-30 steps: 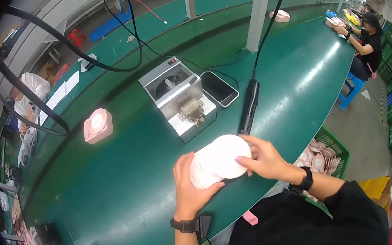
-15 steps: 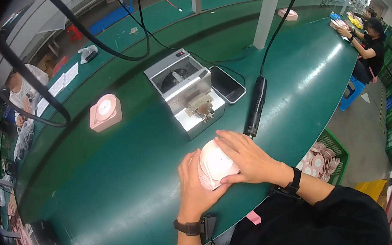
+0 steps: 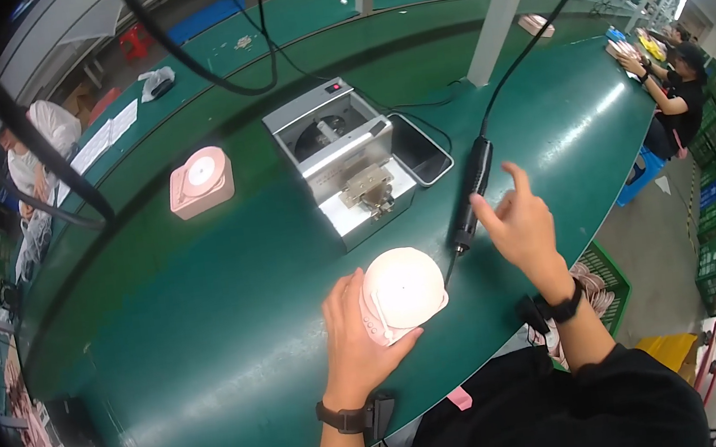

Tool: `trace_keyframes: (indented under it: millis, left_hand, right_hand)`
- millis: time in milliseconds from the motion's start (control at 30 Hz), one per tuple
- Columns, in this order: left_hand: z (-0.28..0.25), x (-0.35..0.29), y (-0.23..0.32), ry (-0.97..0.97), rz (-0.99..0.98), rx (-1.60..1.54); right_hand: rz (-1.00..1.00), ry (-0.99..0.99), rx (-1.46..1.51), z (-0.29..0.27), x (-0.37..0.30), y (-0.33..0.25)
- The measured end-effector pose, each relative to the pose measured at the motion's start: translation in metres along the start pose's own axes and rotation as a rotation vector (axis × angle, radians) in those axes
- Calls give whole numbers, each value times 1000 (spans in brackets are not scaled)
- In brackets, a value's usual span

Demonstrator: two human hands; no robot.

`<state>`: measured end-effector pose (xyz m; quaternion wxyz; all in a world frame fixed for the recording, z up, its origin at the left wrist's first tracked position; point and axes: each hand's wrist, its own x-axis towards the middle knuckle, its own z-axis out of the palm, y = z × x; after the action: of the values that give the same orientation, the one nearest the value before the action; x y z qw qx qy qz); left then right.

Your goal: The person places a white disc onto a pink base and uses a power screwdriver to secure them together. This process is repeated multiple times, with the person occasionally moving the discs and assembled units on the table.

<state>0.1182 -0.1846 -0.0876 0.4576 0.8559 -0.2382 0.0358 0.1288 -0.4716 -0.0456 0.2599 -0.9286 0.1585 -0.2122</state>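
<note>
My left hand [image 3: 357, 341] grips the left and near sides of a pink device [image 3: 372, 319] shaped like a small record player, with a white disc [image 3: 404, 288] on top. My right hand [image 3: 517, 225] is off the device, raised with thumb and forefinger apart and nothing between them. Close by it, a black electric screwdriver [image 3: 475, 190] lies on the green table, its bit pointing toward the device. Beyond the device stands a metal screw feeder [image 3: 336, 158], with a dark open tray [image 3: 416, 151] at its right.
Another pink device [image 3: 201, 182] sits on the green belt [image 3: 135, 244] at the left. A grey post [image 3: 503, 5] rises behind the screwdriver, and black cables hang overhead. Under the table's right edge is a green crate [image 3: 611, 290] of pink parts. Other people work at both sides.
My right hand has let go of the pink device and moved right and up to beside the screwdriver. My left hand still holds the device. The pink device on the belt appears shifted slightly right.
</note>
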Motion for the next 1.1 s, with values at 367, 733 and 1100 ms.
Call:
trace_keyframes:
  millis: [367,733,1100]
  left_hand:
    - [-5,-2,-5,38,15,-4]
    - [6,-3,-1,98,60,-2]
    - [2,-1,-7,152,62,54]
  right_hand:
    - [438,-345,940,2,41,6]
    - [-514,-228,1273,1,84,-133]
    - [-355,-285,1207,29,83,-157]
